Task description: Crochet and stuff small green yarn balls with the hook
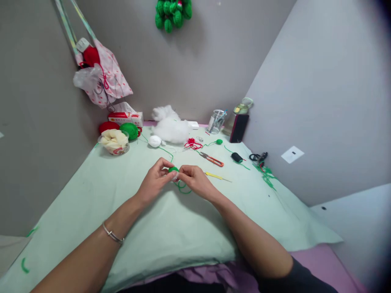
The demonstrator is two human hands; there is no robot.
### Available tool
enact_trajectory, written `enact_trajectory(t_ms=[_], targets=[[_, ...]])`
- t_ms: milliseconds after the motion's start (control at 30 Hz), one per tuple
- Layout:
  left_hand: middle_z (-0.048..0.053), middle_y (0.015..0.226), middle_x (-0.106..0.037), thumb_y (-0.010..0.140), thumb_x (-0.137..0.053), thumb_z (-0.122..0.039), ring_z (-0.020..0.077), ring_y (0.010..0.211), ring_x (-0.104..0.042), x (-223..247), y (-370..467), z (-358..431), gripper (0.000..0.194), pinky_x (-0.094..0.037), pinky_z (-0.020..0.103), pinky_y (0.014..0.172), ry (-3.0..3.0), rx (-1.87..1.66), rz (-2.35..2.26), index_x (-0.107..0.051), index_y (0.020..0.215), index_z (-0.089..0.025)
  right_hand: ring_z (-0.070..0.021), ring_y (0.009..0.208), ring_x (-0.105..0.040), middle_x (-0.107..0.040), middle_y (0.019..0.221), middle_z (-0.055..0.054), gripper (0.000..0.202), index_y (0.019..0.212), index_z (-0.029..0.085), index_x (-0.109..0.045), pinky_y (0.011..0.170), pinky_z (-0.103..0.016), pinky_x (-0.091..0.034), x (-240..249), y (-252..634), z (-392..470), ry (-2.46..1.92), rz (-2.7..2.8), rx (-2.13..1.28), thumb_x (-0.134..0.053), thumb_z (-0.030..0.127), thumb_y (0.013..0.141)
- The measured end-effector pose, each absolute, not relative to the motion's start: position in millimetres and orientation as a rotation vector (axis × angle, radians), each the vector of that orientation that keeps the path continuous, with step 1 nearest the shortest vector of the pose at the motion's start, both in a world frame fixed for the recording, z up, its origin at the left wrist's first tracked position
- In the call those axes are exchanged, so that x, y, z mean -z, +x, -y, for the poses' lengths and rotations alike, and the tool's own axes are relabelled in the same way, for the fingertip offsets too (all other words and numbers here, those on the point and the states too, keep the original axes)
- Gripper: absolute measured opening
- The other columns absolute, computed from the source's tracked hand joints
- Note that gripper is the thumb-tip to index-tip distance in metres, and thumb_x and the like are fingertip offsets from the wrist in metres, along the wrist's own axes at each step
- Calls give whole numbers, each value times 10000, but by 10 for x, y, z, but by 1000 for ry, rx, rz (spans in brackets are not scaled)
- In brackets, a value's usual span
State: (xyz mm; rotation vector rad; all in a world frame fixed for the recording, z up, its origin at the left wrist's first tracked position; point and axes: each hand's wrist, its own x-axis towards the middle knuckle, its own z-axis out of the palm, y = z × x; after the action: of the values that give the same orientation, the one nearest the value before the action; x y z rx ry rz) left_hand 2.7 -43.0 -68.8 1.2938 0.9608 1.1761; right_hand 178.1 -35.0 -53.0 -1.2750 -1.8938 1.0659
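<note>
A small green crocheted piece (173, 169) with a tuft of white stuffing at its near side is between my two hands above the table. My left hand (155, 181) grips it between thumb and fingers. From the other side, my right hand (195, 179) pinches at the piece where the white shows; its fingertips are partly hidden. Loose green yarn (183, 189) curls below the hands. Just right of my right hand lies a yellow-handled crochet hook (215, 176). Orange-handled thread snips (212, 159) rest a little beyond it.
White fiberfill (172, 129) is heaped at the back, near red yarn (193, 143). Back left are a bowl (115, 143), a green yarn ball (129, 130) and a tissue pack (126, 118). A clear cup (217, 122) and a phone (239, 128) stand back right.
</note>
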Motion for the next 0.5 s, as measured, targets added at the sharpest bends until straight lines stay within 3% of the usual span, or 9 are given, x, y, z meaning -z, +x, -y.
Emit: enact_trajectory(t_ms=[133,267,500], targets=[[-67,757,-610,762,-775,-272,131,657,-633,759,95,395,276,-524,265,654,1272,-1255,-1033,-520,857,-229,-122,574,-409,-500,598,48,207,700,208,-542,584,-257,-273,524,1699,459,-1325,1947,-911,-525,243,904],[-71,732,-586,774,-738,-265,125,619,-604,778,138,369,224,-526,262,622,1226,-1288,-1062,-522,824,-229,-128,568,-413,-532,618,39,208,722,219,-532,621,-271,-271,521,1611,518,-1337,1973,-790,-503,214,928],[-6,887,-675,789,-771,-414,179,866,-685,663,63,429,282,-603,347,838,1139,-1217,-965,-657,940,-205,-124,565,-358,-436,575,57,299,645,223,-469,586,-257,-271,541,1695,406,-1351,1901,-755,-574,340,899]])
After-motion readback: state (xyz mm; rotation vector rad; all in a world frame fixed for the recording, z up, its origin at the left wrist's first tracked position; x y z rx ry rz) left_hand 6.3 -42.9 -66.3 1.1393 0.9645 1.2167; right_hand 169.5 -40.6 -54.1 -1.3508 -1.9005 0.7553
